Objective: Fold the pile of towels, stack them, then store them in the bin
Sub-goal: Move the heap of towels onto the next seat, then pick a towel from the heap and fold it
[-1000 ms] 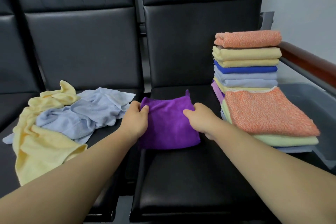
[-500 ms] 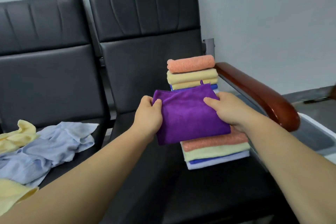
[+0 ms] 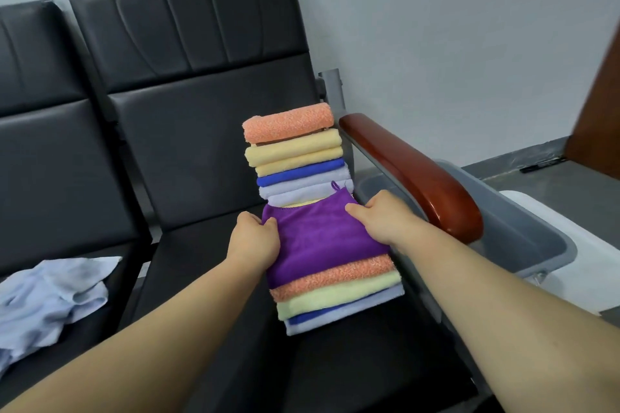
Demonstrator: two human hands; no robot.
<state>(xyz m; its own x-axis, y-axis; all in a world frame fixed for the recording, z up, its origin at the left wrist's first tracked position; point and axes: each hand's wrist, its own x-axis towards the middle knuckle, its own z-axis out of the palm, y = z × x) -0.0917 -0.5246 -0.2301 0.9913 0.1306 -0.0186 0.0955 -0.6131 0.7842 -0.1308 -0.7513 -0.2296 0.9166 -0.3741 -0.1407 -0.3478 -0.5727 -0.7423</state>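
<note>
Black-padded bench (image 3: pixel 208 278) carried two folded piles: a tall stack (image 3: pixel 295 151) just beyond the fingers (image 3: pixel 268 225) and a near stack (image 3: pixel 339 292) beneath them. Right of them, the grey bin (image 3: pixel 536 221) showed no towels. Loose blue towels (image 3: pixel 57 295) lay unfolded, well left. The left hand (image 3: pixel 253 241) and right hand (image 3: pixel 382 221) pinched the purple towel (image 3: pixel 322 238) atop the near stack.

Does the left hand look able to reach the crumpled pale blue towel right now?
Probably not yet: the left hand grips the purple towel; otherwise only bare seat separates it from the pale blue towel.
</note>
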